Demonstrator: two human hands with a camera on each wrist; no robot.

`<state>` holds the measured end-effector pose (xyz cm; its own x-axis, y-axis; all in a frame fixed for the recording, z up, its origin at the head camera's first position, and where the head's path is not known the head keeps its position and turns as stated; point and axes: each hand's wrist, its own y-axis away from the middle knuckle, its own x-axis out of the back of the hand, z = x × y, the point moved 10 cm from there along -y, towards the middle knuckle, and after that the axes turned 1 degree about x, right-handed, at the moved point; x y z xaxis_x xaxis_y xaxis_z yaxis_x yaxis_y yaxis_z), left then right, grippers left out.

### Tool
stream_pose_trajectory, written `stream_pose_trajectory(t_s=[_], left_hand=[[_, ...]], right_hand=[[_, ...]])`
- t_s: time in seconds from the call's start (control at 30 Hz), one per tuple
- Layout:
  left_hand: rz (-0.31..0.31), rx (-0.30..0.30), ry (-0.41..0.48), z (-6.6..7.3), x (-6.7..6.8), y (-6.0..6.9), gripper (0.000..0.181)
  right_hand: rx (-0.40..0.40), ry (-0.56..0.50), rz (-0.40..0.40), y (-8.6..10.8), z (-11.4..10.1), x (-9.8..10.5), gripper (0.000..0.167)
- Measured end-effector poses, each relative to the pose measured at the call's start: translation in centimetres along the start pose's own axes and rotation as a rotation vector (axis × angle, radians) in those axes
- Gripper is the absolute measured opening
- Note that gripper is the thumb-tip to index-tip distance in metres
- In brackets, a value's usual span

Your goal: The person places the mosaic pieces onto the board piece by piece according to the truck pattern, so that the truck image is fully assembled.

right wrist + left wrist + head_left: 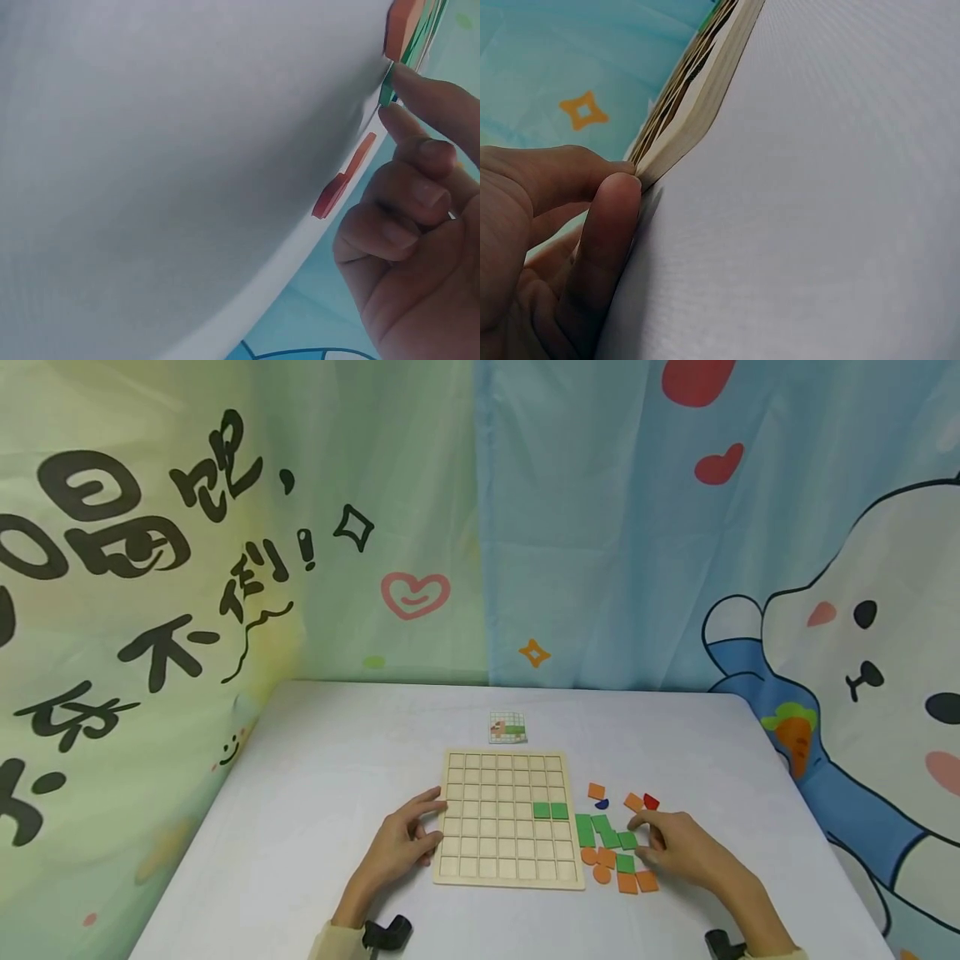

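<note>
A square wooden grid board (496,850) lies on the table, with two green square tiles (550,811) side by side in its right part. At the board's left edge is my left hand (405,839); its index finger and thumb touch the rim, as the left wrist view also shows on the board's side (697,120). My right hand (678,847) reaches in from the right. Its thumb and index finger are spread on either side of a flat green square tile (627,841). In the right wrist view that green tile (386,88) lies between the fingertips; firm contact is unclear.
Loose green pieces (584,831), orange squares (627,882), orange discs (602,874), a red piece (651,802) and a blue piece (602,804) lie right of the board. A small pattern card (507,727) is behind it. Printed curtains (600,527) hang beyond the white table (337,735).
</note>
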<state>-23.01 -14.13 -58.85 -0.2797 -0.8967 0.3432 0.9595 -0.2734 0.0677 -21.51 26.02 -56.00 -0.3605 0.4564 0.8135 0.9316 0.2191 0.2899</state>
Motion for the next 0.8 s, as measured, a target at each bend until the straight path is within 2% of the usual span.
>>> stream_pose_trajectory(t_s=[0.8], left_hand=[[0.011,-0.001,-0.024,0.04,-0.02,0.03,0.051]], right_hand=[[-0.014,-0.031,0.011,0.0,0.38,-0.14,0.027]])
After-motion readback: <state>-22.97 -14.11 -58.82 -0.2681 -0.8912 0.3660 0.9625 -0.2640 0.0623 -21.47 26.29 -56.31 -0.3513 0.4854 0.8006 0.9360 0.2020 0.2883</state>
